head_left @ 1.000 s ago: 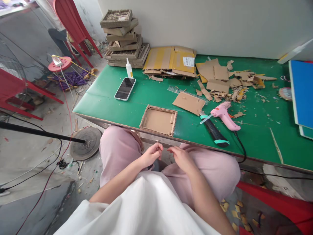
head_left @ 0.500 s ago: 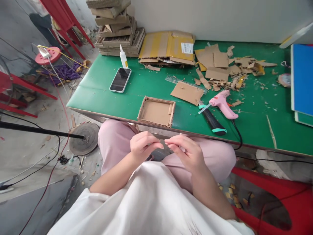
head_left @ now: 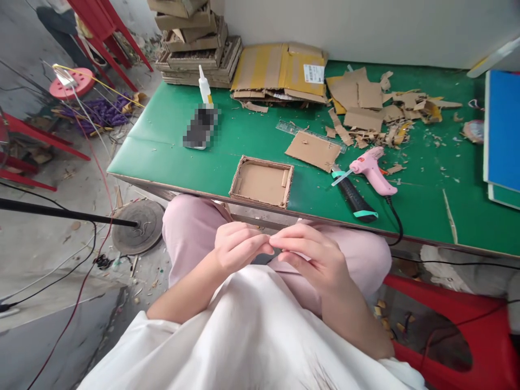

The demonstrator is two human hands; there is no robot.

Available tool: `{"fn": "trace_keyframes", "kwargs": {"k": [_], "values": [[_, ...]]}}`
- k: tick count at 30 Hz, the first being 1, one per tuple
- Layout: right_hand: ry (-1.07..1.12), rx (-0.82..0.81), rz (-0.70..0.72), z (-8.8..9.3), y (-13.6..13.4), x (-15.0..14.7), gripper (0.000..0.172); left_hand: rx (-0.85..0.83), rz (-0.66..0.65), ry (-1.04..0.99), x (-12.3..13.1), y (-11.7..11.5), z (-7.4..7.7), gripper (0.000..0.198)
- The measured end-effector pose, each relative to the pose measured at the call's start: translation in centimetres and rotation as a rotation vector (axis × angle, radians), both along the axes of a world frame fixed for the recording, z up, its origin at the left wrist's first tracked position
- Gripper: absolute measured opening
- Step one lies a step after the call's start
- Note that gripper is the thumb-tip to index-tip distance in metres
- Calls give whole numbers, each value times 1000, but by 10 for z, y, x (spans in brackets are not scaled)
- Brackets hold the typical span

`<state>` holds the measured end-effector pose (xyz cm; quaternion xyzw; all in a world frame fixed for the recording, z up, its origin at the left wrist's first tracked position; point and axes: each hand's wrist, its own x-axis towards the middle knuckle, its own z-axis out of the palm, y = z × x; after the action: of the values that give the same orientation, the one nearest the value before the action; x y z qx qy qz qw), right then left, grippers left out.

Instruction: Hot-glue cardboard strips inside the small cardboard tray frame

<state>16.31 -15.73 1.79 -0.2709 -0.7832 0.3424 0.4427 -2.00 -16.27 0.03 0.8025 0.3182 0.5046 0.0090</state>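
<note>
Tray [head_left: 262,183] of cardboard lies flat, open side up, at the near edge of the green table [head_left: 162,170]; a short strip [head_left: 284,178] sits inside along its right wall. Both hands are on the person's side of the tray, above the lap and apart from it. Left hand [head_left: 242,246]: fingers bent together, thumb close beneath; whether anything is pinched cannot be determined. Right hand [head_left: 311,252]: fingers extended, thumb held apart below them, tips meeting those of the left hand. To the tray's right and slightly beyond lies a cardboard sheet [head_left: 312,151], partly over a clear ruler [head_left: 288,128]; farther right, a black handle [head_left: 355,196] and a pink glue gun [head_left: 377,173]. Left of the tray and beyond: phone [head_left: 199,130], its picture partly pixelated, and white bottle [head_left: 205,93]. Well beyond the tray: flattened carton [head_left: 280,70], with a frame stack [head_left: 199,51] to its left and scraps [head_left: 365,108] to its right.
</note>
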Motion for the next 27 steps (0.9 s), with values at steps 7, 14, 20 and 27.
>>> {"fn": "trace_keyframes", "kwargs": {"k": [7,14,20,27], "values": [[-337,59,-775,-27,40,78,26,-161,408,132,-26,20,-24,36],[-877,-215,-1035,-47,109,145,57,-607,809,369,-49,74,-37,44],[-1041,-276,-990,-49,123,132,62,-666,688,498,-63,99,-31,25],[-1163,-293,-990,-47,145,135,49,-679,438,620,-77,156,-19,26]]}}
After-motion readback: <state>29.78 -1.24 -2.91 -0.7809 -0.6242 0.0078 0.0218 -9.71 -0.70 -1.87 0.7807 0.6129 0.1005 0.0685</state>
